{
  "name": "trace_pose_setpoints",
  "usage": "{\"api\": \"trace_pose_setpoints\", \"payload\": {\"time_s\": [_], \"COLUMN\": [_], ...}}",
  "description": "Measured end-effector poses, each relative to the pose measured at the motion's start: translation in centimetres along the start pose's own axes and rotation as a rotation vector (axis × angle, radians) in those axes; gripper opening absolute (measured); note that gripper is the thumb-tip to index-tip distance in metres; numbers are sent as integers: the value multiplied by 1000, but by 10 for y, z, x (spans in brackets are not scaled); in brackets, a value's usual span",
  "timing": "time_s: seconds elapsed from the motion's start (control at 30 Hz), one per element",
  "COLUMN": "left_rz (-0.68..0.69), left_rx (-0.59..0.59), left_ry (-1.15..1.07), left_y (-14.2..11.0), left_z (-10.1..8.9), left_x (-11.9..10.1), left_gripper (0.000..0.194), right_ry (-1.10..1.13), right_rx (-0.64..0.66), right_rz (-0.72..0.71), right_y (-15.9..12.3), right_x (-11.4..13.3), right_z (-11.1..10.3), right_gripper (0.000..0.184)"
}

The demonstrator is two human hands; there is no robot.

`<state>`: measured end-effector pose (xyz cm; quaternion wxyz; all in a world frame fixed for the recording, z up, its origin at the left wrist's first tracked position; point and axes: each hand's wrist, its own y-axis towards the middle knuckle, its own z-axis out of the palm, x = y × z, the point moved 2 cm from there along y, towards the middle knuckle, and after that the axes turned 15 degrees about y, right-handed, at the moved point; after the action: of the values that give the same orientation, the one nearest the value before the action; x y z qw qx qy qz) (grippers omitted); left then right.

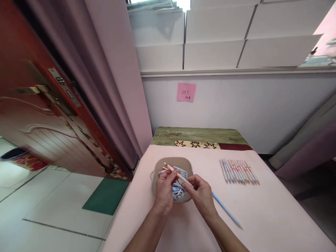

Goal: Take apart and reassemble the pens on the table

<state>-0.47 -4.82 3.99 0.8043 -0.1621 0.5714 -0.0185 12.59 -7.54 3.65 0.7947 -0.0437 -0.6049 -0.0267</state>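
Observation:
Over a beige-grey basin (160, 166), both my hands hold one slim peach-coloured pen (187, 180), tilted with its upper end to the left. My left hand (166, 185) pinches it near its reddish-brown and white end. The fingers of my right hand (198, 190) close round its lower right part. Inside the basin lie several light-blue, white and peach pen parts (178, 189), partly hidden by my hands. A blue pen (227, 209) lies on the table just right of my right hand, its pointed tip toward me.
A row of several assembled pens (239, 171) lies side by side on the right of the pink-covered table (204, 224). A pink note (186, 92) is stuck on the wall behind. At left stand a reddish door (52, 115) and a green mat (102, 196) on the floor.

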Motion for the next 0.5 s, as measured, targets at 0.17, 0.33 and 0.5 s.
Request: {"api": "trace_pose_setpoints", "payload": {"time_s": [0.17,0.33,0.5], "left_rz": [-18,-19,84], "left_rx": [61,44,-47], "left_ry": [-4,1,165], "left_y": [-2,1,14], "left_z": [3,2,-17], "left_x": [-2,-1,-3], "left_gripper": [25,28,29], "right_ry": [214,217,-35], "right_rx": [100,66,8], "right_rz": [321,282,23], "right_y": [1,2,2], "right_x": [-9,-11,-4], "right_z": [3,2,-14], "right_gripper": [54,52,39]}}
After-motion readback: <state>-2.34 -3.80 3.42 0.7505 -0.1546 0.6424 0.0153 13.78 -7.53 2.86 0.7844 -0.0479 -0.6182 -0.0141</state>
